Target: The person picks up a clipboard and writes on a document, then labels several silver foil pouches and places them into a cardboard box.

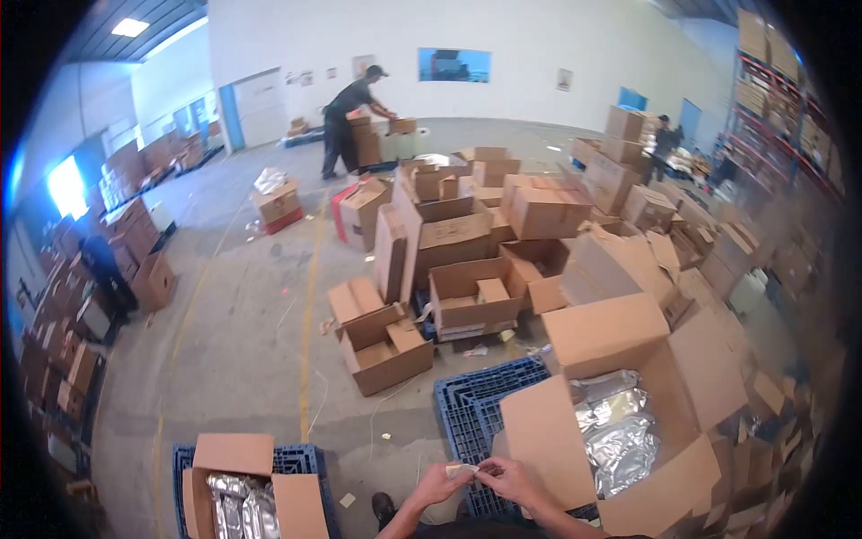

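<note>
Low in the head view, my left hand (pixel 438 485) and my right hand (pixel 508 480) meet in front of me, fingers pinched. Between their fingertips is a small whitish piece of paper or label (pixel 461 469); its print cannot be read. Just right of my right hand stands a large open cardboard box (pixel 549 442) with its flaps spread. Inside it lie several shiny silver foil packages (pixel 620 431). To the lower left, a smaller open carton (pixel 301 505) holds more silver foil packages (pixel 244 512).
Blue plastic pallets (pixel 469 402) lie under the boxes. Ahead is a big pile of open cartons (pixel 476 301). A co-worker (pixel 346 121) bends over stacked boxes at the back. Another person (pixel 663 144) stands farther right. Paper scraps (pixel 347 499) lie on the floor.
</note>
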`<state>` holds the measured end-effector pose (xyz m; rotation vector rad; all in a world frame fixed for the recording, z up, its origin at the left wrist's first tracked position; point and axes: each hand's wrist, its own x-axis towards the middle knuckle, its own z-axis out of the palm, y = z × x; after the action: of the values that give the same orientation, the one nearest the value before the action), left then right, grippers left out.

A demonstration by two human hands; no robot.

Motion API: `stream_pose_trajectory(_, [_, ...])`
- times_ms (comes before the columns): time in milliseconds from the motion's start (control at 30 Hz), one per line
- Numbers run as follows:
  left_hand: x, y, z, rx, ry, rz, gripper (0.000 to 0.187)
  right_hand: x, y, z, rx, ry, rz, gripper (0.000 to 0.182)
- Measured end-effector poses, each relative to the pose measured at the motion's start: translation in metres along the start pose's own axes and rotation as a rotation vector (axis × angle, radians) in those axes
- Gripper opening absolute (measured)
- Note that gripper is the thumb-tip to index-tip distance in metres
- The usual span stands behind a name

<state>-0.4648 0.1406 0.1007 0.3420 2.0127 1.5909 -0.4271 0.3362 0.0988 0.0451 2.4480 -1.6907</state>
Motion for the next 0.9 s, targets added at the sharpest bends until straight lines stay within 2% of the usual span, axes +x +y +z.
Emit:
stream_pose_trajectory(67, [0.009,0.015,0.01,0.049,-0.019,-0.012,0.031,-0.008,0.006,-0.011,0.027,0.051,-0.02,0.02])
stream_pose_trajectory(133, [0.015,0.015,0.016,0.224,-0.019,0.045,0.024,-0.016,0.009,-0.018,0.06,0.088,-0.03,0.02])
stream_pose_trajectory(433, [0.003,0.061,0.001,0.299,-0.173,0.205,0.02,-0.013,-0.026,-0.045,-0.071,-0.08,-0.28,0.02])
stream_pose_trajectory(600, [0.004,0.057,-0.012,0.118,-0.395,0.067,0.023,-0.01,-0.015,-0.037,0.047,-0.147,-0.241,0.022])
stream_pose_trajectory(667, [-0.001,0.069,-0.008,0.154,-0.279,0.027,0.023,-0.012,-0.016,-0.037,0.069,-0.171,-0.221,0.022])
stream_pose_trajectory(733, [-0.001,0.065,-0.003,0.199,-0.277,0.054,0.023,-0.014,-0.016,-0.039,0.088,-0.198,-0.231,0.022])
stream_pose_trajectory(900, [-0.01,0.079,0.021,0.478,-0.056,0.126,0.019,-0.02,-0.016,-0.038,0.021,-0.063,-0.32,0.018])
